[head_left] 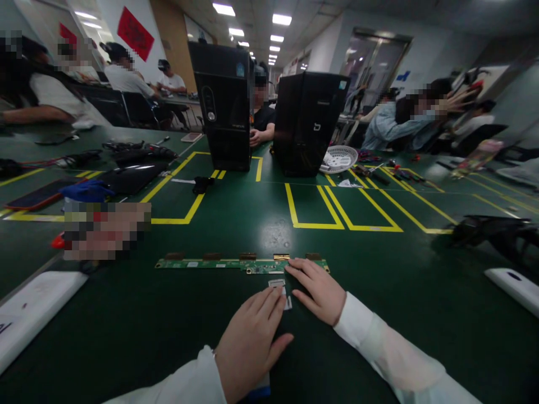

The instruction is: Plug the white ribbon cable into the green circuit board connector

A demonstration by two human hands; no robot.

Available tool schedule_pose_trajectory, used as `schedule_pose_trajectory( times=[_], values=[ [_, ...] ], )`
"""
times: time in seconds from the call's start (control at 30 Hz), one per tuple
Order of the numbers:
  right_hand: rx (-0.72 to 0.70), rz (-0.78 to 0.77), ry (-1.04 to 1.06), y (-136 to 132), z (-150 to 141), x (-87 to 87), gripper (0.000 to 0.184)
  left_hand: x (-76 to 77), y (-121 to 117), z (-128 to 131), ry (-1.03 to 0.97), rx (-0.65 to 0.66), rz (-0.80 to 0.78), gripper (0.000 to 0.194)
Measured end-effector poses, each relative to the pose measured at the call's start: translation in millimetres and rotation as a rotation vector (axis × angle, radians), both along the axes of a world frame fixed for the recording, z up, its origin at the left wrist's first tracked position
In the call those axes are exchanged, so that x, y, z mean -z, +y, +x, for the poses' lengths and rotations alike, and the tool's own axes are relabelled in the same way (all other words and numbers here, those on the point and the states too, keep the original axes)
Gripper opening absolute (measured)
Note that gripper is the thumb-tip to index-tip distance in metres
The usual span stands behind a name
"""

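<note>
A long, narrow green circuit board [210,263] lies across the green table in front of me. My right hand [319,289] rests flat by its right end, fingers stretched out and fingertips touching the board's edge. My left hand [250,341] lies flat just below, fingers together and pointing at a small white flat piece [278,284] that sits between the two hands. Both arms wear white sleeves. Neither hand grips anything that I can see.
Two black computer towers [223,104] [309,120] stand upright at the table's middle back. A white basket [339,157] and small tools lie back right. Yellow tape boxes [314,224] mark the table. White flat devices [31,308] [516,286] lie at both sides. Several people sit around.
</note>
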State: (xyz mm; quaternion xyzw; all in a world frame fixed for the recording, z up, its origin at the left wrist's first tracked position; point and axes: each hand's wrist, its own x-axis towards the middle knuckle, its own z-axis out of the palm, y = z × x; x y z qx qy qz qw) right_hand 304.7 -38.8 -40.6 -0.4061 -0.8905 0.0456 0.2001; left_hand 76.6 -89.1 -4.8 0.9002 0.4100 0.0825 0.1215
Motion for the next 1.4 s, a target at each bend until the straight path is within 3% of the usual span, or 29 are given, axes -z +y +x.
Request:
schedule_pose_trajectory(
  times=[0.33,0.97,1.4],
  values=[
    [-0.013,0.037,0.011,0.3,2.3,-0.3,0.044,-4.3,4.4,-3.4,0.011,0.014,-0.003,0.059],
    [-0.007,-0.028,0.011,-0.9,-1.1,-3.4,0.047,5.4,10.2,-2.8,0.064,0.027,0.099,0.06],
    [-0.029,-0.071,0.055,1.5,-1.3,-7.1,0.048,-3.9,23.1,-7.6,-0.01,0.087,-0.05,0.058]
  ],
)
